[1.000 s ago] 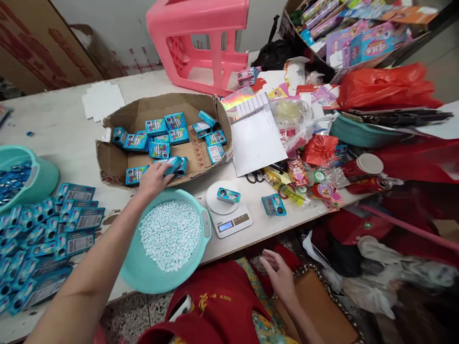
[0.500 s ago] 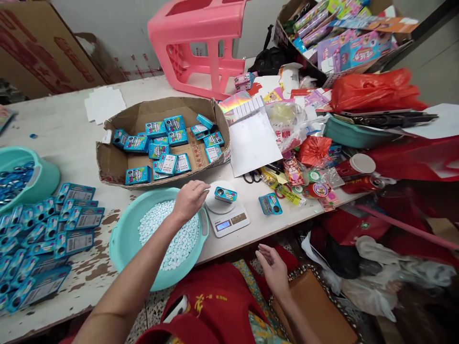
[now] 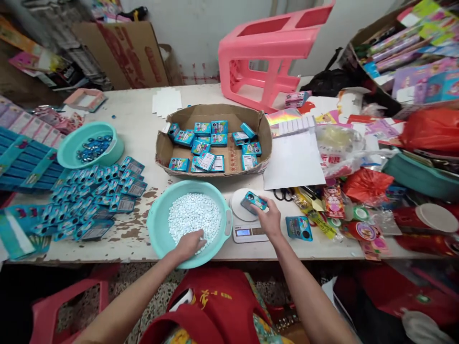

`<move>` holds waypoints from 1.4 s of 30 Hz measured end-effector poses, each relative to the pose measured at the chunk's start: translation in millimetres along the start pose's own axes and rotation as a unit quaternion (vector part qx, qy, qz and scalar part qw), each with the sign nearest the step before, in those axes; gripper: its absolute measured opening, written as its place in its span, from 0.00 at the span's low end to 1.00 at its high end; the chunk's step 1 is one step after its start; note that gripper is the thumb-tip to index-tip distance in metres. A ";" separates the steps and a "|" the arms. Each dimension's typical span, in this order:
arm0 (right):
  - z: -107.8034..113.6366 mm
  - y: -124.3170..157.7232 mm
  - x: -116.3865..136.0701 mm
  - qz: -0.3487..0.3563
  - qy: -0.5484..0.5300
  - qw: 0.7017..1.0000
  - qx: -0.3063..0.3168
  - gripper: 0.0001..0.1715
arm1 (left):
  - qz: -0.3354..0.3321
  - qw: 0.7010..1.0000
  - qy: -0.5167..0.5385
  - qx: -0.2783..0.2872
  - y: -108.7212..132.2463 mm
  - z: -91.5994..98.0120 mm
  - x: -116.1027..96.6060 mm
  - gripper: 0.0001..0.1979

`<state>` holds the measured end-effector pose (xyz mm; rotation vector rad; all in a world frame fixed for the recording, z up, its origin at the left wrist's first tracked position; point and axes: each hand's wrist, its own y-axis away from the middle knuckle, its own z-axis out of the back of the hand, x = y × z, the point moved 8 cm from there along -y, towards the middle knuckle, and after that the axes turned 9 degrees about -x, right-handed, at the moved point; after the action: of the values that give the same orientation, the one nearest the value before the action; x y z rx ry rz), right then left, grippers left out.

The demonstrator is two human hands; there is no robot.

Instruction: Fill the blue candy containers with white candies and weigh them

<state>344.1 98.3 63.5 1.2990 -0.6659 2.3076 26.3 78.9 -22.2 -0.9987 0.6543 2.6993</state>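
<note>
My left hand (image 3: pixel 191 244) is down in a mint-green basin (image 3: pixel 158 239), its fingers closed among small white candies (image 3: pixel 193 215); whether any are between the fingertips is too small to see. A small blue candy box (image 3: pixel 253 202) with a round hole in its end is gripped by my right hand (image 3: pixel 268 216), just over the white kitchen scale (image 3: pixel 239 234). Right of the scale, another blue box (image 3: pixel 299 228) lies on the table.
Behind the basin stands a cardboard tray (image 3: pixel 244 168) holding several blue boxes. More blue boxes (image 3: pixel 96 196) cover the left side, near a smaller basin (image 3: pixel 118 152) of shiny blue pieces. A pink stool (image 3: pixel 265 38) and assorted packaging (image 3: pixel 333 200) occupy the back and right.
My left hand has dropped from the basin's rim into the candies. My right hand has risen from below the table edge and taken hold of the box on the scale. The view has turned left.
</note>
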 end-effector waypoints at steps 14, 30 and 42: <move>-55.5 93.7 142.6 0.162 -0.042 0.968 0.187 0.19 | 0.189 0.648 0.723 -0.147 0.0 74.2 -17.0 0.15; -149.8 156.6 159.3 0.176 0.065 0.964 0.190 0.16 | 0.064 0.725 0.588 -0.353 21.4 143.1 -14.4 0.18; -150.4 131.7 147.7 0.141 0.029 0.970 0.197 0.18 | 0.085 0.706 0.650 -0.268 -4.5 140.9 -23.6 0.21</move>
<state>97.8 97.7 96.7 1.3678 -0.4044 2.8066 -34.9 148.0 87.0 -3.1339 0.0088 1.8405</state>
